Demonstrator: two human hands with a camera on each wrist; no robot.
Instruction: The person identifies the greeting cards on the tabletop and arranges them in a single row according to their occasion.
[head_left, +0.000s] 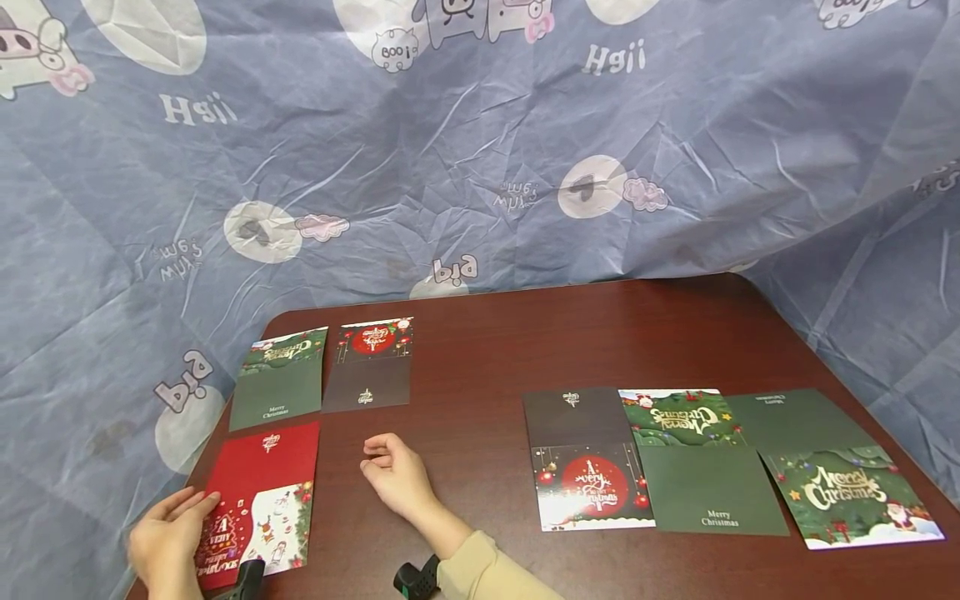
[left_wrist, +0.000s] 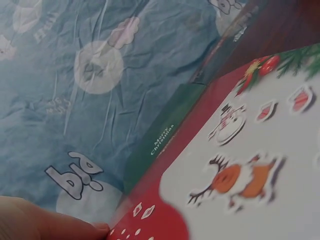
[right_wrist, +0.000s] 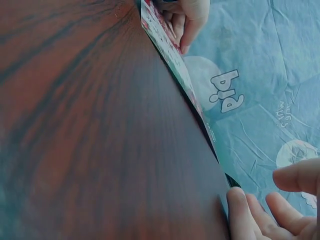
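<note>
At the table's left edge, an unfolded red Christmas card point(head_left: 264, 467) has a plain red half at the back and a printed half with a white patch nearer me. My left hand point(head_left: 171, 533) pinches its left side, thumb over the printed face. Close up in the left wrist view, a reindeer and a snowman show on the white part of the card point(left_wrist: 250, 145). The right hand point(head_left: 397, 477), fingers loosely bent and holding nothing, hovers over the table to the right of the red card.
Behind the red card lie an unfolded green card point(head_left: 277, 392) and a dark grey one point(head_left: 371, 379). On the right side are another grey card point(head_left: 573, 425), a green card point(head_left: 708, 479) and a further green card point(head_left: 862, 492). A patterned blue cloth point(head_left: 480, 150) hangs behind the brown table point(head_left: 465, 358).
</note>
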